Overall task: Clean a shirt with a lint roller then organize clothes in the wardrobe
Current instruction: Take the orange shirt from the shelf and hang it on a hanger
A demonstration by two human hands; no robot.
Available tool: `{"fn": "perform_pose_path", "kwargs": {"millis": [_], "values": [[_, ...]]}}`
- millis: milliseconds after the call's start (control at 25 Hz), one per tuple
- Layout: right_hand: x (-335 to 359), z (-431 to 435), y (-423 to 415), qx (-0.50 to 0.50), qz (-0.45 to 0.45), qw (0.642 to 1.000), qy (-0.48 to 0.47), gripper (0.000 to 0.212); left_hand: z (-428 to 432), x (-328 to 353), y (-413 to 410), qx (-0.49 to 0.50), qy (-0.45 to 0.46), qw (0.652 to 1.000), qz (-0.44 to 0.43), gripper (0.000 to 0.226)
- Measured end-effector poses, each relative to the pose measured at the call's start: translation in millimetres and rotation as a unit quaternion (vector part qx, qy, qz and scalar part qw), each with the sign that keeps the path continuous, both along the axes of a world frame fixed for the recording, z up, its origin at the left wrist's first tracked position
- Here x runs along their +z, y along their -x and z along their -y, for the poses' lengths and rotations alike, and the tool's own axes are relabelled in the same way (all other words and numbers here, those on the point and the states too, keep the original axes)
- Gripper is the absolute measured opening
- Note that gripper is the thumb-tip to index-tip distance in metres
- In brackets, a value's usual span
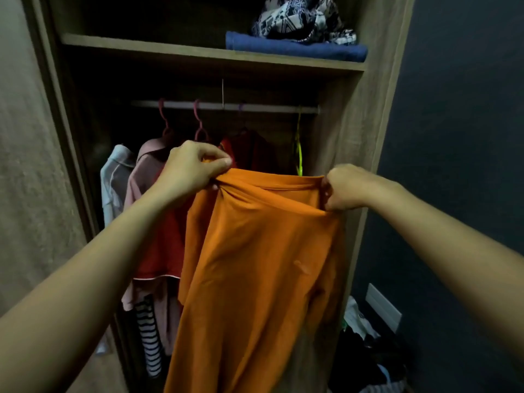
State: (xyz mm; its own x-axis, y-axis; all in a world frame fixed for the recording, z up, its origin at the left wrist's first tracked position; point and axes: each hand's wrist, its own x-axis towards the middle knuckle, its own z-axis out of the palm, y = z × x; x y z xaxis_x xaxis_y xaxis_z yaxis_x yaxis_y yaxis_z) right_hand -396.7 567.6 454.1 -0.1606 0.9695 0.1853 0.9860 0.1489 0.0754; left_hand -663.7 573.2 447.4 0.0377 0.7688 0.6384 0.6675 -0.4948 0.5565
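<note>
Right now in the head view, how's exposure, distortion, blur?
Head view: dim overall, with the wardrobe interior around the hanging rail nearly black. Orange shirt and both hands, left hand and right hand, are adequately lit. Wide-angle stretch shows on the forearms and bows the wardrobe sides. Image is soft throughout; no glare.

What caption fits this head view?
Both hands, left and right, hold an orange shirt up before the wardrobe rail.

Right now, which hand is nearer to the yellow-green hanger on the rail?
The right hand. It grips the orange shirt just right of the yellow-green hanger. The left hand pinches the shirt's other top corner, farther left, in front of the pink hangers.
</note>
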Motion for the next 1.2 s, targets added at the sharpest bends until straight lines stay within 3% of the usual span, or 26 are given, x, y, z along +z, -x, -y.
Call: {"fn": "perform_pose_path", "kwargs": {"millis": [120, 240, 360, 480, 640, 800, 920, 1080, 1200], "values": [[-5.0, -0.8, -5.2, -0.046, -0.070, 0.996, -0.034, 0.036, 1.8, -4.2, -3.6, -0.013, 0.017, 0.996, -0.083, 0.023], [-13.5, -8.7, -16.2, -0.020, -0.127, 0.990, -0.062, 0.034, -3.3, -9.9, -7.9, -0.010, 0.071, 0.978, -0.197, 0.030], [-15.3, -21.3, -24.5, -0.005, -0.131, 0.988, -0.080, 0.031, -23.2, -17.2, -15.1, 0.044, 0.062, 0.979, -0.187, 0.025], [-5.9, -40.9, -34.4, 0.002, -0.005, 0.991, -0.130, 0.033, -46.5, -32.7, -34.1, 0.093, 0.066, 0.981, -0.155, 0.022], [-6.8, -74.6, -50.1, 0.018, 0.178, 0.975, -0.131, 0.036, -77.0, -45.8, -78.1, 0.013, 0.084, 0.993, -0.082, 0.027], [-21.2, -102.6, -77.4, 0.000, 0.262, 0.960, -0.096, 0.056, -118.3, -39.4, -125.7, -0.008, 0.086, 0.996, 0.025, 0.011], [-30.1, -112.1, -94.1, 0.002, 0.329, 0.939, -0.102, 0.058, -156.1, -28.4, -156.7, 0.013, 0.048, 0.998, 0.025, 0.024], [-38.4, -120.4, -99.9, 0.020, 0.344, 0.930, -0.128, 0.062, -210.2, -14.1, -194.5, 0.048, 0.060, 0.997, -0.023, 0.056], [-38.0, -122.8, -101.2, 0.028, 0.342, 0.929, -0.141, 0.064, -238.1, -6.5, -209.0, 0.048, 0.142, 0.988, 0.048, 0.069]]}}
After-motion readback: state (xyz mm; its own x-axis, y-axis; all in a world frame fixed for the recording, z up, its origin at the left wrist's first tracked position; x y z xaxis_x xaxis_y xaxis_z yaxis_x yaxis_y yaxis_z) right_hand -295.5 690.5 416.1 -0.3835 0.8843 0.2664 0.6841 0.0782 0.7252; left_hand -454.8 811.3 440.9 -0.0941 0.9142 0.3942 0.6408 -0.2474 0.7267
